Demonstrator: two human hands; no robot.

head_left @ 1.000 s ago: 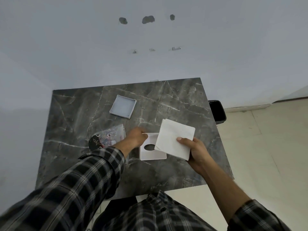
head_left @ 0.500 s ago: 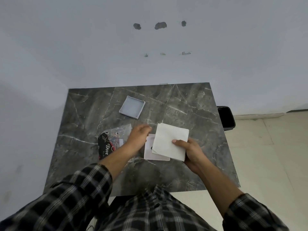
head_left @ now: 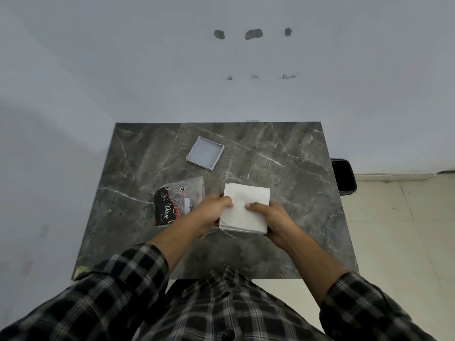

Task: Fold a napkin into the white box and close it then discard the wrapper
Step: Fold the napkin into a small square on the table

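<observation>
My plaid sleeves frame the near edge, and both my hands meet over the dark marbled worktop (head_left: pixel 283 168). My left hand (head_left: pixel 211 212) pinches the left edge of the folded white napkin (head_left: pixel 243 207), its fingers (head_left: pixel 227 201) curled over the top face; my right hand (head_left: pixel 273 217) grips the right side, thumb lying across the napkin and the other fingers wrapped underneath, out of sight. So both sets of fingers are closed on the napkin, which sits flat between them, its layered edges showing along the near side. I cannot tell whether it touches anything beneath it; whatever lies under it is covered. Just left of my left fingers lies the clear wrapper (head_left: pixel 178 203) with its black printed panel reading "Dove", flat on the worktop. Farther out, beyond my fingers and a little to the left, rests a shallow white box tray (head_left: pixel 204 156), open side up, well apart from the napkin. Off to the right, past the worktop's edge, a black bin (head_left: pixel 343 175) stands on the tiled floor by the wall.
</observation>
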